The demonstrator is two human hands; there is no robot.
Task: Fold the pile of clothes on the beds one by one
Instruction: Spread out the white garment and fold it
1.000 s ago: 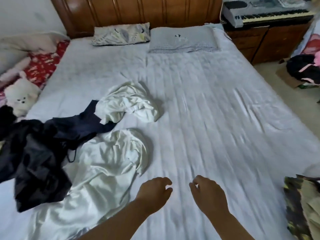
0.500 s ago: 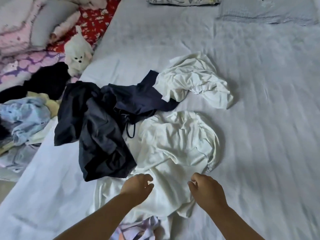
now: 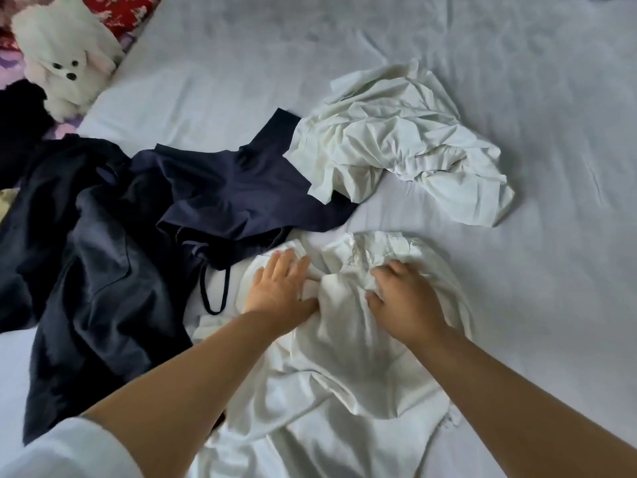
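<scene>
A crumpled white garment (image 3: 344, 381) lies on the bed right in front of me. My left hand (image 3: 279, 288) rests flat on its upper left part with the fingers stretched out. My right hand (image 3: 403, 298) is on its upper right part, fingers curled into a bunch of the fabric. To the left, touching the white garment, lie a navy top (image 3: 241, 188) with a strap loop and a larger dark garment (image 3: 86, 270). A second white garment (image 3: 396, 143) sits crumpled farther up the bed, overlapping the navy top's edge.
The pale grey bed sheet (image 3: 551, 305) stretches bare to the right and toward the head of the bed. A white plush dog (image 3: 65, 60) sits at the top left beside red and purple bedding (image 3: 120, 8). The bed's left edge runs by the dark clothes.
My view has dropped and moved closer to the clothes. Both hands have reached forward from above the near hem onto the upper part of the white garment, the right hand now bunching fabric.
</scene>
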